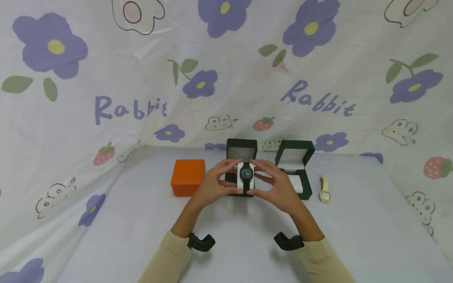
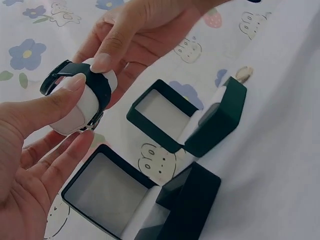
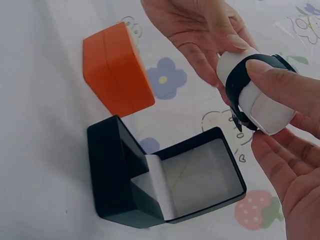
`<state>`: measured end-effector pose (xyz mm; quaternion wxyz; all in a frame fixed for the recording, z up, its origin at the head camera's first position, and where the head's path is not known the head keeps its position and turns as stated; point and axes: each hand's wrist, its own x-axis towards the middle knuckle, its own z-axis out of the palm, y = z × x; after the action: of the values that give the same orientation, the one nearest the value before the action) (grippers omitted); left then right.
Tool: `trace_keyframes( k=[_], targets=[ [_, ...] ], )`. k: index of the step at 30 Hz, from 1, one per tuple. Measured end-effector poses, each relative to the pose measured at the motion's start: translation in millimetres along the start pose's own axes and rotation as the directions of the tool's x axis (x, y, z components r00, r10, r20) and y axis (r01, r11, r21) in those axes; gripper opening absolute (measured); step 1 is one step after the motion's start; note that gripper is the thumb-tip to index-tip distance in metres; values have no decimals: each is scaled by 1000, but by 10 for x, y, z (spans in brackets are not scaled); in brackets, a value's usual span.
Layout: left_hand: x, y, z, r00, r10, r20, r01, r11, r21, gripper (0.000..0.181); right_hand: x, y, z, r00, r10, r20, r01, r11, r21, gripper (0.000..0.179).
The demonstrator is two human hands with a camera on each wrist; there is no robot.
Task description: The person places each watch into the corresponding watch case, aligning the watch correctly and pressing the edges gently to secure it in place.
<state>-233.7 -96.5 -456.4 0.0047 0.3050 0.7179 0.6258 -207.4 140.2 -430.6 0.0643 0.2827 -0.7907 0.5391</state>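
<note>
A black wristwatch (image 1: 246, 173) with a dark square-cornered face is wrapped round a white watch pillow (image 3: 272, 107). My left hand (image 1: 213, 182) grips the pillow and strap from the left, its thumb on the strap in the left wrist view. From the other side my right hand (image 1: 276, 182) holds the same watch and pillow, thumb pressed near the strap. Both hands have the watch raised in front of an open dark green watch box (image 1: 242, 146), whose inside shows a bare compartment in the right wrist view.
An orange box (image 1: 188, 177), closed, stands left of the hands. To the right is a second open green watch box (image 1: 305, 184) with a white pillow (image 1: 296, 183) in it. A gold watch (image 1: 325, 191) lies farther right on the white table (image 1: 361, 220).
</note>
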Motion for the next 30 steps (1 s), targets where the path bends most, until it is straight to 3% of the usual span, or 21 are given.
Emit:
trace_keyframes(
  k=[6,11,19,30],
  targets=[
    [-6,5,-70,999,42,20,-44,992,122,78,15,84,-16,1000,-25,17,27,992,-123,85],
    [42,1,-127,995,87,57,-98,966,240,78,45,84,-33,999,-29,32,37,961,-275,83],
    [118,-64,-191,999,14,47,-33,898,440,79,129,179,10,1000,-4,31,15,927,-375,82],
    [257,-239,-216,994,-104,31,67,814,577,79,274,351,54,997,68,33,-46,888,-457,81]
  ],
)
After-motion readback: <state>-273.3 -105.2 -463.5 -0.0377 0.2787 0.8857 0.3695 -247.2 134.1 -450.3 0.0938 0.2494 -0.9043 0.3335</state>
